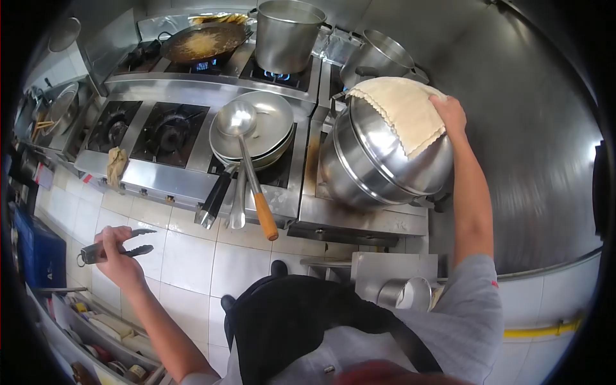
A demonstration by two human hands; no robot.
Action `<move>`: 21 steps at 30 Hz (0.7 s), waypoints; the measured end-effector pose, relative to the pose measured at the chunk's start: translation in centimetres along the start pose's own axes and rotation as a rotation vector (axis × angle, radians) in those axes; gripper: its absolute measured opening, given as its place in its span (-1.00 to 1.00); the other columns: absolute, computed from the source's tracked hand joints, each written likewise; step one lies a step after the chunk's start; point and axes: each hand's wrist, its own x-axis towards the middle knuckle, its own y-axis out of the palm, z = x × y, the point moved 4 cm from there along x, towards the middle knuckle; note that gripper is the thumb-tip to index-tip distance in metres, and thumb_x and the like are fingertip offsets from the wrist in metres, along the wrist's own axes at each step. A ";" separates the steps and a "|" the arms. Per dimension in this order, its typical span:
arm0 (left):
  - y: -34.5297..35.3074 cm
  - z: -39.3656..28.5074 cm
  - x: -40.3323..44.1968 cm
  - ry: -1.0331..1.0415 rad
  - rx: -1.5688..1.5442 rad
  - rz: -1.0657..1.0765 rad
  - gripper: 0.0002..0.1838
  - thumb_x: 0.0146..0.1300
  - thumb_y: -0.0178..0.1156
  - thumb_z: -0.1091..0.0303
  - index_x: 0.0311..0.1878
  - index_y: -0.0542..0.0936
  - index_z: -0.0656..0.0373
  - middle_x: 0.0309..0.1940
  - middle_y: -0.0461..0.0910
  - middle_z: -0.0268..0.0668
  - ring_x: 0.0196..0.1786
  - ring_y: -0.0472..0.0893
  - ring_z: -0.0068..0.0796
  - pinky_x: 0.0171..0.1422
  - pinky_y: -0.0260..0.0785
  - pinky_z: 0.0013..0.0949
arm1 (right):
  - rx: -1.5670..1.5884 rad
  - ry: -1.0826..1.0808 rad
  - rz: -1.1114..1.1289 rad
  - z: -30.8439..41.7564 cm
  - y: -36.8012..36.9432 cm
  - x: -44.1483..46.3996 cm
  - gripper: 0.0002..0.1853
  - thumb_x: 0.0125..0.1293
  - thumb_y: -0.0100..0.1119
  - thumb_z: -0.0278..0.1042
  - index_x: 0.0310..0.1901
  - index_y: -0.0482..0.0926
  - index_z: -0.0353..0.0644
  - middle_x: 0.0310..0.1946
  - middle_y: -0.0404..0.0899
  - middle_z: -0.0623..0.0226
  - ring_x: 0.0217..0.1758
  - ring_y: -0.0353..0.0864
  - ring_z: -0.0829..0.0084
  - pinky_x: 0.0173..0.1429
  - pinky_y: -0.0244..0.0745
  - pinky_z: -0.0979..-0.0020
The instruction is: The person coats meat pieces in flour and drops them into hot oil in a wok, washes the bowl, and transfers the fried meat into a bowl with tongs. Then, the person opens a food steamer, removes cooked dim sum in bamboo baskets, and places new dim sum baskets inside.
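Note:
My left hand (117, 256) is closed around black-tipped tongs (138, 242) at the left, out over the tiled floor; the tips of the tongs are apart with nothing between them. On the right, my right hand (450, 115) grips a cream-coloured cloth (401, 106) with a wavy edge. That cloth lies over the domed top of a large shiny steel steamer pot (359, 167), and my fingers are partly hidden behind it. Whether the hand also grips the lid through the cloth, I cannot tell.
Stacked pans (273, 119) with a wooden-handled ladle (247, 167) jut over the stove front. Lit burners sit under a wok (205, 43) of bubbling oil and a tall pot (289, 42). Another pot (378, 58) stands behind the steamer. A rag (117, 165) hangs on the stove edge.

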 end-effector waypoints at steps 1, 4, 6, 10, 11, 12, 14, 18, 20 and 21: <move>-0.5 0.1 0.2 0.003 0.002 0.000 -0.70 0.47 0.13 0.34 -0.42 0.45 0.25 -0.48 0.50 -0.22 -0.32 0.52 -0.36 -0.03 0.42 -0.23 | 0.003 0.000 0.001 0.1 0.1 -0.3 -0.27 0.13 0.17 0.32 0.00 0.67 -0.29 -0.02 0.68 -0.13 0.12 0.65 -0.09 0.19 0.51 0.05; -2.5 0.8 -0.2 0.020 0.136 -0.005 -0.71 0.48 0.12 0.35 -0.41 0.40 0.20 -0.50 0.43 -0.28 -0.33 0.48 -0.40 0.00 0.44 -0.22 | 0.021 0.022 -0.034 0.2 -0.1 -1.0 -0.23 0.12 0.18 0.37 0.03 0.67 -0.29 0.00 0.68 -0.12 0.14 0.64 -0.10 0.20 0.51 0.03; -4.1 1.5 -0.1 0.015 0.109 -0.013 -0.70 0.47 0.14 0.34 -0.42 0.49 0.28 -0.48 0.54 -0.22 -0.32 0.55 -0.38 -0.04 0.43 -0.27 | -0.036 0.070 -0.059 0.6 -0.3 -0.9 -0.22 0.13 0.18 0.37 0.05 0.66 -0.29 0.01 0.68 -0.10 0.15 0.65 -0.09 0.19 0.52 0.04; -6.1 1.4 -0.7 0.008 0.191 -0.084 -0.70 0.46 0.16 0.33 -0.41 0.51 0.29 -0.49 0.57 -0.22 -0.34 0.54 -0.42 -0.04 0.42 -0.28 | -0.049 0.125 0.039 0.4 0.4 -1.2 -0.20 0.13 0.18 0.39 0.06 0.66 -0.29 0.01 0.69 -0.08 0.15 0.65 -0.07 0.19 0.52 0.05; -6.8 1.7 -0.7 -0.004 0.195 -0.062 -0.70 0.46 0.16 0.32 -0.41 0.52 0.28 -0.48 0.59 -0.22 -0.33 0.54 -0.44 -0.01 0.41 -0.28 | -0.044 0.135 0.020 0.5 0.5 -1.1 -0.20 0.12 0.18 0.39 0.05 0.67 -0.29 0.01 0.69 -0.07 0.15 0.65 -0.06 0.19 0.52 0.05; -7.0 2.1 -0.9 -0.001 0.189 -0.064 -0.70 0.46 0.16 0.32 -0.41 0.52 0.28 -0.48 0.59 -0.22 -0.33 0.54 -0.44 -0.01 0.41 -0.28 | -0.036 0.147 -0.002 0.6 0.4 -0.8 -0.20 0.11 0.18 0.40 0.05 0.67 -0.29 0.01 0.69 -0.07 0.15 0.66 -0.05 0.19 0.52 0.06; -7.4 2.4 -1.9 -0.036 0.254 -0.105 -0.71 0.45 0.17 0.32 -0.40 0.52 0.29 -0.48 0.59 -0.23 -0.32 0.54 -0.44 0.01 0.40 -0.28 | -0.039 0.169 0.032 0.5 0.6 -0.8 -0.19 0.11 0.18 0.41 0.05 0.67 -0.28 0.01 0.70 -0.06 0.15 0.66 -0.04 0.19 0.52 0.06; -7.2 2.6 -4.3 -0.126 0.417 -0.090 -0.73 0.43 0.20 0.30 -0.37 0.56 0.27 -0.46 0.61 -0.25 -0.31 0.55 -0.45 -0.02 0.38 -0.31 | -0.021 0.162 0.015 0.5 0.6 -1.2 -0.19 0.12 0.18 0.42 0.06 0.67 -0.27 0.02 0.70 -0.04 0.15 0.66 -0.04 0.20 0.51 0.05; -7.8 3.7 -5.4 -0.167 0.358 -0.089 -0.75 0.42 0.21 0.29 -0.35 0.57 0.25 -0.46 0.62 -0.27 -0.30 0.55 -0.47 -0.07 0.37 -0.35 | -0.046 0.158 0.009 1.4 -0.2 -1.1 -0.19 0.13 0.18 0.42 0.07 0.67 -0.27 0.03 0.69 -0.04 0.16 0.66 -0.03 0.20 0.51 0.06; -8.4 4.0 -6.2 -0.172 0.406 -0.077 -0.76 0.42 0.21 0.29 -0.34 0.57 0.25 -0.46 0.61 -0.28 -0.31 0.55 -0.49 -0.09 0.36 -0.37 | -0.074 0.174 0.026 1.4 -0.1 -1.9 -0.19 0.14 0.17 0.42 0.07 0.67 -0.26 0.04 0.69 -0.04 0.17 0.66 -0.02 0.20 0.51 0.06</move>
